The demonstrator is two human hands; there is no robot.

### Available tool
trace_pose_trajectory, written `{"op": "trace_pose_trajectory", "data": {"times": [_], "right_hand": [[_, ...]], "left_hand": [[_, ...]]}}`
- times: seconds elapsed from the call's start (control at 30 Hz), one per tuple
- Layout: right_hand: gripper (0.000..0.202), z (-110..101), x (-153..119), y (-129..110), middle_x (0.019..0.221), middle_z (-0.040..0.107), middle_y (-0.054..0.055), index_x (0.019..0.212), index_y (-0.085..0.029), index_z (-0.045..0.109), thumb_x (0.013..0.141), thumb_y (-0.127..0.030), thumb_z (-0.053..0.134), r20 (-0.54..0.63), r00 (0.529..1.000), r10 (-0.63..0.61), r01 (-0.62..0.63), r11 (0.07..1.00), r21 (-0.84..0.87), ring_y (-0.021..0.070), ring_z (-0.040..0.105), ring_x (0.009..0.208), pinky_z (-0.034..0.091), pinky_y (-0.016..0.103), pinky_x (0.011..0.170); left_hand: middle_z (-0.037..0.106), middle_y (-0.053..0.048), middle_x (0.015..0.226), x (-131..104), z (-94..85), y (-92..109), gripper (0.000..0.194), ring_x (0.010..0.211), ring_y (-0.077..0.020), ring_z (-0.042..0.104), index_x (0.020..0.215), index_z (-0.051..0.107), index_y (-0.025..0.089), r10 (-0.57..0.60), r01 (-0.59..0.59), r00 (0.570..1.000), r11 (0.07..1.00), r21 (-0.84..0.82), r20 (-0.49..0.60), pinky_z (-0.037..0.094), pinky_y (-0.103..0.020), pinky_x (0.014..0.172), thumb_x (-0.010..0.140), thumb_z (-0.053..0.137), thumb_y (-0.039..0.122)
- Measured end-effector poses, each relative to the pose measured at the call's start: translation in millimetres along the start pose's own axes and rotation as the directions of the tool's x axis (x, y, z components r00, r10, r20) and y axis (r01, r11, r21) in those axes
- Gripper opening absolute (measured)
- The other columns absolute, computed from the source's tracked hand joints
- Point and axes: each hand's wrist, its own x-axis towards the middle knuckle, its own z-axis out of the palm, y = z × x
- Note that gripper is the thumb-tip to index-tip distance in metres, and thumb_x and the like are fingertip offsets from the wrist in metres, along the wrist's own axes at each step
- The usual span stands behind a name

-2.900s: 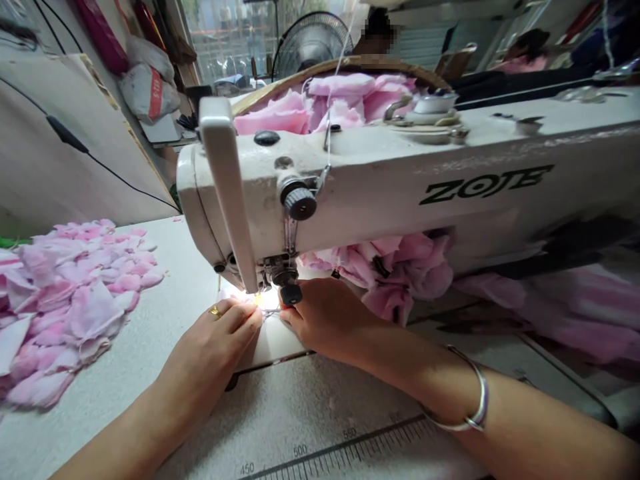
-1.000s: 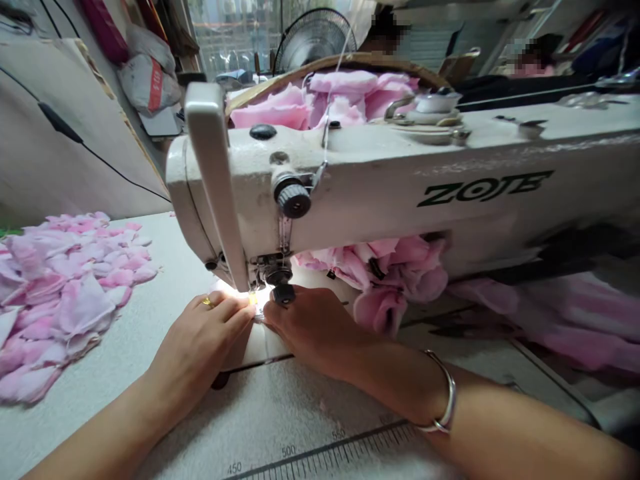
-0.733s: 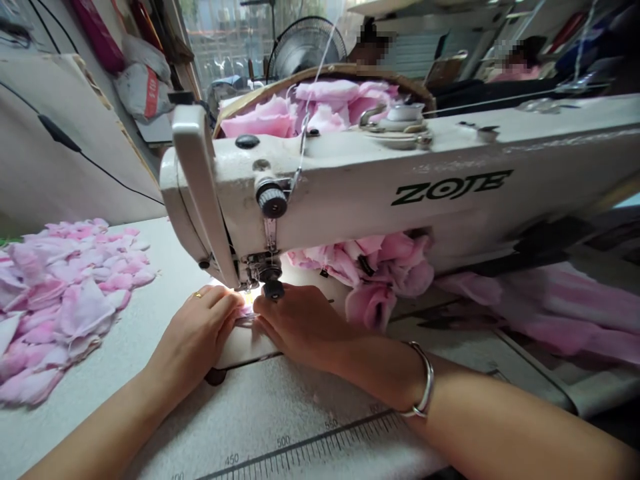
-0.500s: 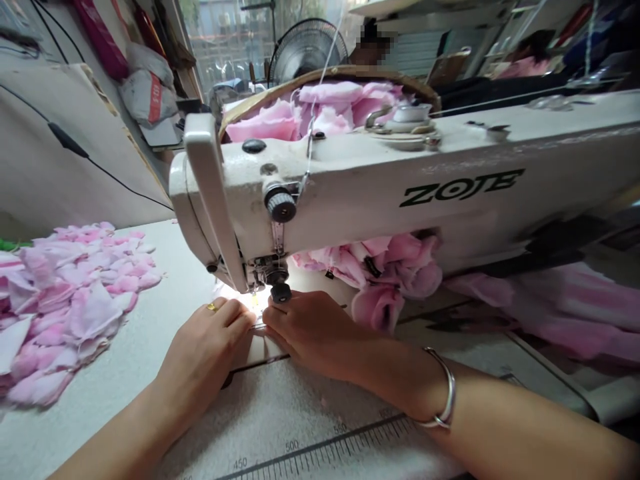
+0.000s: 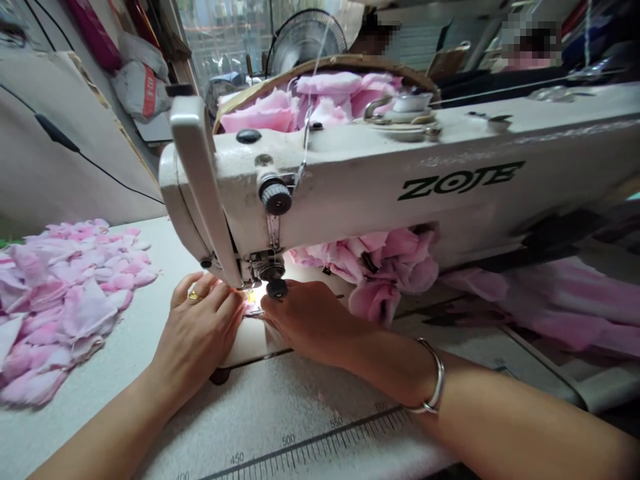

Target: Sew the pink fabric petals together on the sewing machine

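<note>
A white sewing machine marked ZOJE spans the view, its lamp lighting the needle area. My left hand, with a ring, lies left of the needle, fingers bent over pale pink fabric that shows only in part. Right of the needle, my right hand is closed at the fabric's near edge; its fingertips are partly hidden by the machine's black knob. Gathered pink fabric with small black tags lies under the machine arm, behind my right hand.
Many pink fabric pieces are heaped at the left. More pink cloth lies at the right. Behind the machine stand a basket of pink fabric and a fan. A ruler scale crosses the table's front. People appear in the background.
My left hand has shifted slightly left, and its fingers reach farther forward and are more spread. My right hand stays beside the needle. The whole view has shifted slightly.
</note>
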Motion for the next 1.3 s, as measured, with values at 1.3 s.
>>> {"op": "trace_pose_trajectory", "data": {"times": [1.3], "right_hand": [[0.009, 1, -3, 5, 0.082, 0.062, 0.007, 0.091, -0.015, 0.059, 0.087, -0.017, 0.052, -0.034, 0.996, -0.088, 0.088, 0.996, -0.003, 0.0194, 0.056, 0.071, 0.027, 0.031, 0.048]], "left_hand": [[0.059, -0.006, 0.097, -11, 4.9, -11, 0.018, 0.077, -0.0177, 0.054, 0.098, 0.055, 0.019, 0.078, -0.069, 0.994, 0.990, -0.126, 0.071, 0.043, -0.029, 0.063, 0.095, 0.038, 0.023]]}}
